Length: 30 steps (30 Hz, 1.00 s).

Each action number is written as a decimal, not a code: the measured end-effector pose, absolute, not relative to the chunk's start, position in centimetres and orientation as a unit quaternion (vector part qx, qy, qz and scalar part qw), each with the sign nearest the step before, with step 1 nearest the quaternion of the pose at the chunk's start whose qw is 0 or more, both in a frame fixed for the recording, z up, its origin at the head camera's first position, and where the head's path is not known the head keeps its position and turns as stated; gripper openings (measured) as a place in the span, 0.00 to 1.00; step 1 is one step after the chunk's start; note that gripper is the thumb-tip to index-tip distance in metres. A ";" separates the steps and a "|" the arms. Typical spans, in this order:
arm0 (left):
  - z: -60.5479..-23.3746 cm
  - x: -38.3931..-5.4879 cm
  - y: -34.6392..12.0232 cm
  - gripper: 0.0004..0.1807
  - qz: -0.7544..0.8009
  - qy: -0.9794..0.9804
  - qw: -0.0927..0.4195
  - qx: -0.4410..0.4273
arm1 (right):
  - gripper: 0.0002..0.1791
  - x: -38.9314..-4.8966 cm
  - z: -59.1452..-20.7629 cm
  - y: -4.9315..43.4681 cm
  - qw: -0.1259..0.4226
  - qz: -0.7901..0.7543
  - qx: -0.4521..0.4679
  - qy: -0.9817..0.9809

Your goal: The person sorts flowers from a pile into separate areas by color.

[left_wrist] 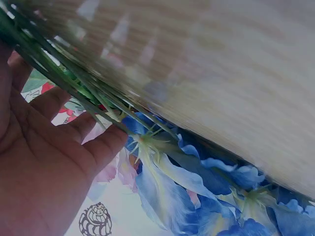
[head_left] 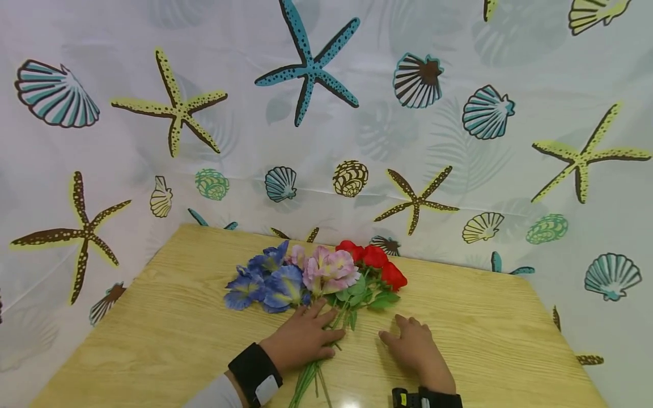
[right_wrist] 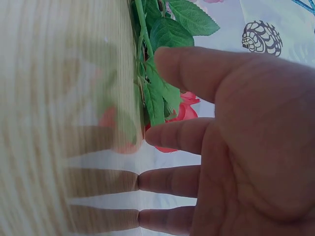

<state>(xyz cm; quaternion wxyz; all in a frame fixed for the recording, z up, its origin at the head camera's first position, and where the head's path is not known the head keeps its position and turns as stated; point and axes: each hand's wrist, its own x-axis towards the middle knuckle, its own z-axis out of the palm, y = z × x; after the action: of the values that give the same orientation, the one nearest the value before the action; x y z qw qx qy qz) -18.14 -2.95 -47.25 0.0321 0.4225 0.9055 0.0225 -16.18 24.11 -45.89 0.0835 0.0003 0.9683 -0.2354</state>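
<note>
A bunch of artificial flowers lies on the table in the head view: blue flowers (head_left: 283, 286) on the left, pink flowers (head_left: 331, 271) in the middle, red roses (head_left: 376, 256) on the right. Over their green stems (head_left: 306, 381) rests my left hand (head_left: 300, 338), its fingers spread and fairly straight. The left wrist view shows the stems (left_wrist: 74, 86) passing across those fingers near the blue petals (left_wrist: 167, 196). To the right of the stems, apart from them, my right hand (head_left: 415, 347) touches the tabletop with extended fingertips and holds nothing. Green leaves (right_wrist: 170, 34) appear beyond its thumb.
The wooden table (head_left: 484, 334) has a glossy surface that reflects the hands and flowers. Behind it and along both sides hangs a white cloth (head_left: 229, 136) printed with starfish and shells. Black bands circle both wrists.
</note>
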 end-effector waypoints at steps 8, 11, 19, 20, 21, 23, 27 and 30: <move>-46.8 -18.0 -5.7 0.26 0.053 0.906 0.045 0.417 | 0.36 -16.3 -46.5 23.6 0.078 -0.233 0.001 0.969; -47.1 -18.0 -7.2 0.27 0.064 0.906 0.049 0.416 | 0.36 -16.2 -46.5 23.5 0.082 -0.233 0.006 0.969; -47.9 -18.6 -11.1 0.28 0.106 0.903 0.050 0.413 | 0.36 -16.2 -46.2 23.9 0.077 -0.227 0.006 0.971; -47.9 -18.7 -11.6 0.29 0.108 0.904 0.049 0.411 | 0.36 -16.2 -46.2 24.0 0.077 -0.228 0.005 0.971; -48.0 -18.7 -12.2 0.29 0.108 0.905 0.047 0.410 | 0.36 -16.2 -46.2 24.0 0.076 -0.229 0.004 0.970; -48.2 -18.9 -13.2 0.29 0.104 0.906 0.041 0.408 | 0.37 -16.2 -46.2 24.0 0.076 -0.229 0.005 0.970; -48.6 -19.1 -15.2 0.30 0.097 0.909 0.031 0.403 | 0.36 -16.2 -46.1 24.0 0.076 -0.232 0.008 0.970; -48.9 -19.2 -16.6 0.30 0.100 0.911 0.022 0.399 | 0.36 -16.1 -46.0 24.1 0.076 -0.232 0.007 0.970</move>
<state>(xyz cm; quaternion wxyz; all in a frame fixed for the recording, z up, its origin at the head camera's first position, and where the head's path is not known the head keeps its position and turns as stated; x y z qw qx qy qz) -19.23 -16.61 -48.91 0.0220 0.3989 0.9113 0.1001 -16.12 24.07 -45.97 0.0757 0.0072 0.9697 -0.2323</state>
